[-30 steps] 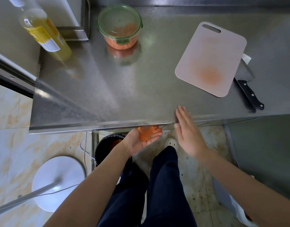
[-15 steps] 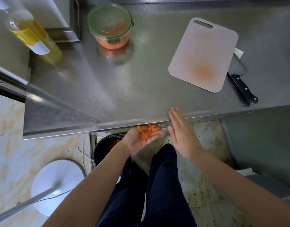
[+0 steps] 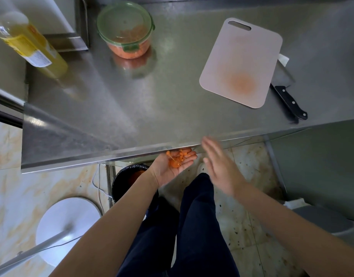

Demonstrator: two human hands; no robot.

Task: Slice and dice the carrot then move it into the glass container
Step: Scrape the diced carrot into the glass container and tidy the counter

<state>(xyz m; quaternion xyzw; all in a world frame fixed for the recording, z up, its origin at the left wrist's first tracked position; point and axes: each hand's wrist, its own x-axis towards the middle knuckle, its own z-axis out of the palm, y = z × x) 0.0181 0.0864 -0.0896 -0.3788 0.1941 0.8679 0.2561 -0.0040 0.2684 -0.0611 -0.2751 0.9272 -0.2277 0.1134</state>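
Observation:
My left hand point(image 3: 170, 168) is cupped palm-up just under the front edge of the steel counter point(image 3: 132, 108), carrying a small heap of diced carrot bits point(image 3: 178, 157). My right hand point(image 3: 220, 166) is flat with straight fingers, held edge-on beside it at the counter's rim, slightly blurred. The glass container point(image 3: 128, 31) with a green-rimmed lid stands at the back of the counter, diced carrot inside. A pinkish cutting board point(image 3: 242, 60) with an orange stain lies at the right, bare. The black-handled knife point(image 3: 290, 100) lies beside the board's right edge.
A yellow bottle point(image 3: 30, 45) leans at the back left. Under the counter sits a black bin point(image 3: 128, 176) with orange scraps. A white round stand base point(image 3: 66, 226) is on the floor at the left. My dark-trousered legs point(image 3: 192, 226) are below.
The carrot bits have spread out in my left palm. My right hand has shifted slightly away from the counter edge and the view has drifted a little.

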